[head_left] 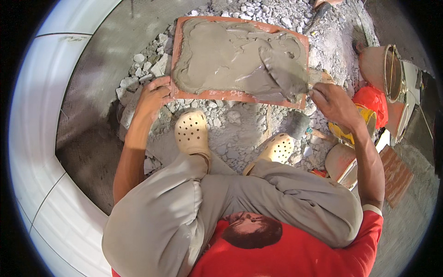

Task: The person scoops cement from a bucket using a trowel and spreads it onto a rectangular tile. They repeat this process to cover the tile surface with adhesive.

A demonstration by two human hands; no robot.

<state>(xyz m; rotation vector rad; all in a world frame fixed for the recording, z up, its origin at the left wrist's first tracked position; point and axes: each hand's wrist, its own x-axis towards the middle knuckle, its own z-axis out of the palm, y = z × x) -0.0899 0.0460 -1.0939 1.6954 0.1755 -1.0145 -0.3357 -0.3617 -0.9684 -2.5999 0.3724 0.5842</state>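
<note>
A reddish tile point(240, 98) lies in front of me, spread nearly to its edges with wet grey mortar point(217, 55). My left hand point(154, 98) grips the tile's near left corner, fingers over the rim. At the right edge, my right hand point(333, 104) is closed around the handle of a trowel. Its mortar-smeared blade point(287, 76) rests in the right part of the mortar, so its outline is hard to make out. Most of the handle is hidden by my fingers.
Broken rubble point(230, 117) lies under and around the tile. A dark-headed mallet point(299, 123) lies near my right shoe. Buckets point(376, 69), a yellow container point(367, 121) and a red bag point(373, 104) stand at right. White tiled edging point(50, 115) curves along the left.
</note>
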